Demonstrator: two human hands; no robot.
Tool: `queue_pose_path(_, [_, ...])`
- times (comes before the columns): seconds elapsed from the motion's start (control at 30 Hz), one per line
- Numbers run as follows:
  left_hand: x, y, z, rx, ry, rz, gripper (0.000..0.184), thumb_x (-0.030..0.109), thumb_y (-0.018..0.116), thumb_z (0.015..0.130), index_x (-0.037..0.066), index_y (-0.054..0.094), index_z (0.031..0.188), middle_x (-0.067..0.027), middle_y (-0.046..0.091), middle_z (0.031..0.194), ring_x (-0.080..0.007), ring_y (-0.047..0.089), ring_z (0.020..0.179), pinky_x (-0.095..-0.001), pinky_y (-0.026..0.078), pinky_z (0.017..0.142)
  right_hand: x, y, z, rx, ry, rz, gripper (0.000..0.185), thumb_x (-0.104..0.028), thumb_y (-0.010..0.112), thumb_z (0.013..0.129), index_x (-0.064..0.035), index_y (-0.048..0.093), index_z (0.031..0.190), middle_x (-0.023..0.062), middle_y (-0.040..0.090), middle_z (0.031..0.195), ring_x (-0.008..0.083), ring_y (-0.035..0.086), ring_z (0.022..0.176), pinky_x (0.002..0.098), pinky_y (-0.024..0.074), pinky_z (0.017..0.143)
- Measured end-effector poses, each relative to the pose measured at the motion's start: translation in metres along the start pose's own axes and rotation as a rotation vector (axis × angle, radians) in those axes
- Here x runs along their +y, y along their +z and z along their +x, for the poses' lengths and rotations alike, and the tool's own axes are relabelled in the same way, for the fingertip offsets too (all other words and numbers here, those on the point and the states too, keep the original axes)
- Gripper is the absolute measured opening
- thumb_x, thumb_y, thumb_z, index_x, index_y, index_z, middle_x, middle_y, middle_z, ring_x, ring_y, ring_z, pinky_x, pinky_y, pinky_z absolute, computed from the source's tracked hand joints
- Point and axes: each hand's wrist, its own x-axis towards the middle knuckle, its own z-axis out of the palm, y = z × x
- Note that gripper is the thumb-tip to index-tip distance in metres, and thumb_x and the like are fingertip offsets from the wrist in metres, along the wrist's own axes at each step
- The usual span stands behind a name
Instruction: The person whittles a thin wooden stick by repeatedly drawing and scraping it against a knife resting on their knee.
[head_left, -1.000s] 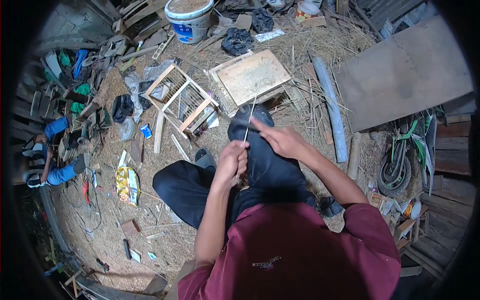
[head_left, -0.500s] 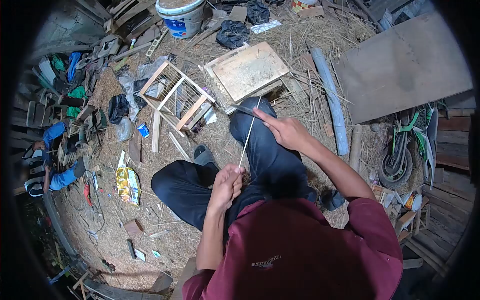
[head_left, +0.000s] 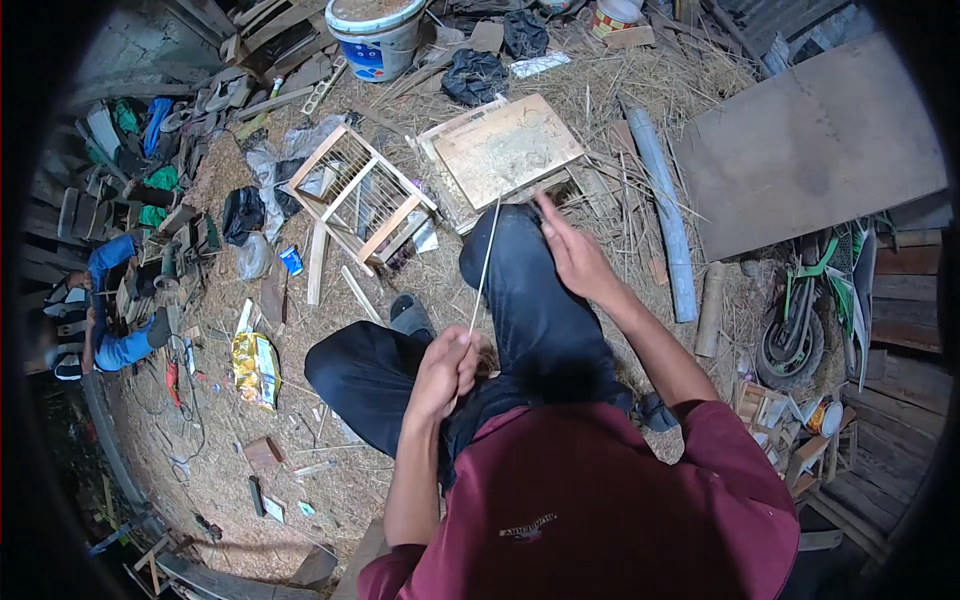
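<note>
My left hand [head_left: 443, 372] is closed around the lower part of a thin pale stick [head_left: 485, 270], which slants up over my raised knee. Beyond the knee, my right hand [head_left: 580, 262] grips a knife, its index finger stretched along it; the dark blade [head_left: 522, 194] points left close to the stick's upper end. The handle is mostly hidden in the palm. Just past the knee lies a wooden board [head_left: 508, 150] with shavings on top. A wooden frame with thin bars [head_left: 362, 198] stands to its left.
Another person [head_left: 112, 300] sits at the far left. A bucket [head_left: 375, 45] is at the top, with black plastic bags beside it. A bamboo pole [head_left: 662, 215], a large panel [head_left: 815, 140] and a motorbike [head_left: 800, 315] are on the right. A yellow packet [head_left: 255, 370] lies left of my legs.
The knife and my right hand first moved up along the stick, then right, away from it. My left hand has moved down and left with the stick, whose upper end now sits lower.
</note>
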Motion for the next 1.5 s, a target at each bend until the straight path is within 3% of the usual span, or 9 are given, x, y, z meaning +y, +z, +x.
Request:
queue_pose_path(0.07, [0.007,0.014,0.031,-0.003,0.017,0.019,0.016,0.019,0.043,0.103,0.005,0.051,0.104,0.0048,0.037,0.060,-0.0044,0.028,0.041,-0.0215,0.020,0.037,-0.010,-0.001,0.000,0.018,-0.214,-0.027,0.052,-0.018,0.047,0.098,-0.0205,0.034,0.148,0.0186,0.068,0.086,0.0407,0.065,0.073,0.0450,0.0533,0.065])
queue_pose_path(0.23, [0.004,0.028,0.088,0.125,0.301,0.462,0.020,0.022,0.047,0.102,0.004,0.054,0.100,0.0030,0.047,0.064,-0.0051,0.038,0.048,-0.0234,0.029,0.044,-0.025,-0.008,-0.014,-0.458,-0.175,-0.370,0.056,-0.020,0.050,0.095,-0.0314,0.034,0.148,0.0165,0.065,0.076,0.0355,0.064,0.066,0.0467,0.0524,0.060])
queue_pose_path(0.43, [-0.008,0.020,0.089,0.194,0.431,0.662,0.020,0.020,0.048,0.102,0.003,0.056,0.097,0.0009,0.050,0.066,-0.0076,0.044,0.057,-0.0261,0.036,0.052,-0.024,-0.007,-0.016,-0.437,-0.156,-0.432,0.060,-0.021,0.051,0.094,-0.0394,0.031,0.148,0.0183,0.062,0.070,0.0372,0.063,0.060,0.0484,0.0516,0.055])
queue_pose_path(0.63, [-0.017,0.018,0.057,0.173,0.308,0.553,0.019,0.018,0.048,0.101,0.001,0.055,0.096,0.0002,0.050,0.065,-0.0069,0.044,0.057,-0.0257,0.035,0.052,-0.028,-0.007,-0.023,-0.405,-0.124,-0.468,0.059,-0.022,0.051,0.095,-0.0420,0.032,0.147,0.0186,0.061,0.072,0.0385,0.062,0.059,0.0483,0.0518,0.054])
queue_pose_path(0.83, [-0.025,0.013,0.036,0.134,0.294,0.430,0.017,0.017,0.047,0.102,0.003,0.053,0.094,0.0030,0.047,0.066,-0.0046,0.039,0.056,-0.0231,0.032,0.050,-0.033,-0.006,-0.030,-0.381,-0.147,-0.496,0.058,-0.021,0.051,0.095,-0.0387,0.034,0.147,0.0154,0.058,0.070,0.0356,0.060,0.054,0.0469,0.0491,0.048])
queue_pose_path(0.93, [-0.031,0.007,0.019,0.110,0.262,0.405,0.018,0.019,0.047,0.103,0.004,0.053,0.095,0.0046,0.045,0.063,-0.0032,0.037,0.052,-0.0220,0.030,0.047,-0.020,-0.003,-0.026,-0.241,-0.100,-0.501,0.057,-0.023,0.051,0.095,-0.0383,0.035,0.147,0.0155,0.059,0.070,0.0357,0.060,0.054,0.0474,0.0490,0.048])
queue_pose_path(1.23, [-0.036,-0.008,-0.033,0.088,0.251,0.444,0.017,0.021,0.047,0.103,0.006,0.052,0.097,0.0052,0.042,0.059,-0.0017,0.033,0.045,-0.0211,0.024,0.039,-0.020,-0.003,-0.034,-0.258,-0.038,-0.509,0.057,-0.020,0.052,0.096,-0.0349,0.034,0.148,0.0174,0.061,0.072,0.0393,0.061,0.058,0.0494,0.0514,0.055])
queue_pose_path(1.43, [-0.028,-0.019,-0.055,0.062,0.129,0.342,0.018,0.024,0.048,0.103,0.007,0.052,0.097,0.0052,0.039,0.057,-0.0026,0.032,0.044,-0.0210,0.024,0.039,-0.016,0.000,-0.023,-0.086,0.229,-0.232,0.053,-0.017,0.048,0.098,-0.0258,0.034,0.149,0.0216,0.067,0.090,0.0439,0.063,0.070,0.0472,0.0529,0.065])
queue_pose_path(1.5, [-0.019,-0.010,-0.037,0.046,0.125,0.305,0.018,0.025,0.048,0.103,0.008,0.052,0.097,0.0053,0.038,0.057,-0.0036,0.030,0.041,-0.0217,0.022,0.037,-0.010,0.004,-0.026,0.017,0.137,-0.068,0.054,-0.017,0.047,0.098,-0.0217,0.032,0.150,0.0258,0.063,0.079,0.0429,0.063,0.067,0.0492,0.0490,0.061])
